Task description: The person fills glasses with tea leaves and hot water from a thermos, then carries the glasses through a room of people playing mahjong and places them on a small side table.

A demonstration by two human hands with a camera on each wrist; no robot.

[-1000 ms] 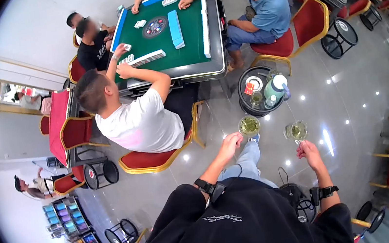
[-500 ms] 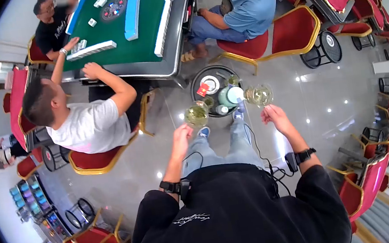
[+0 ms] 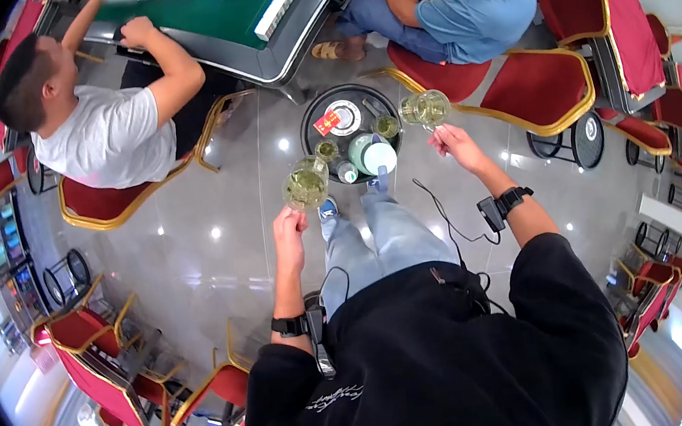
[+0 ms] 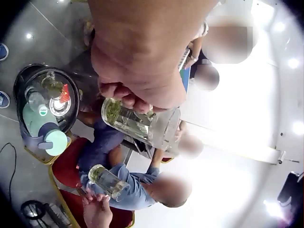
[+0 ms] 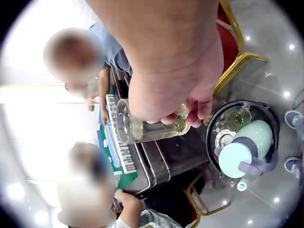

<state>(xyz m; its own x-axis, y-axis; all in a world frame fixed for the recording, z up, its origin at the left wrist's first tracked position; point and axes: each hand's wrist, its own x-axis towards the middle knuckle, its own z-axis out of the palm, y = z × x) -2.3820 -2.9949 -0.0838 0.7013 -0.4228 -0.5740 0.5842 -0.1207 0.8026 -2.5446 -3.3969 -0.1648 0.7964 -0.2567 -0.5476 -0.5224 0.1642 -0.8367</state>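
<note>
My left hand [image 3: 291, 237] grips the handle of a clear glass mug [image 3: 305, 185] holding greenish tea with leaves. My right hand [image 3: 454, 144] holds a similar glass tea mug [image 3: 424, 109], out to the right. Both mugs are held in the air on either side of a round black side table [image 3: 308, 112]. In the left wrist view, the fingers [image 4: 126, 99] curl at the near mug's handle. The right wrist view has the other mug [image 5: 149, 134] partly hidden behind the hand. On the side table stands a mint-green bottle [image 3: 377, 156] with a pale lid.
Also on the side table are an ashtray [image 3: 346, 117], a red packet [image 3: 327, 123], glass cups [image 3: 386, 127] and a small bottle [image 3: 347, 172]. Seated people surround a green mahjong table [image 3: 212, 16] ahead. Red chairs [image 3: 536, 88] stand right; a cable [image 3: 434, 201] hangs by my legs.
My view has turned and moved closer to the side table, and the mahjong table has slid up and out of frame. Both mugs are still held and are now beside the side table.
</note>
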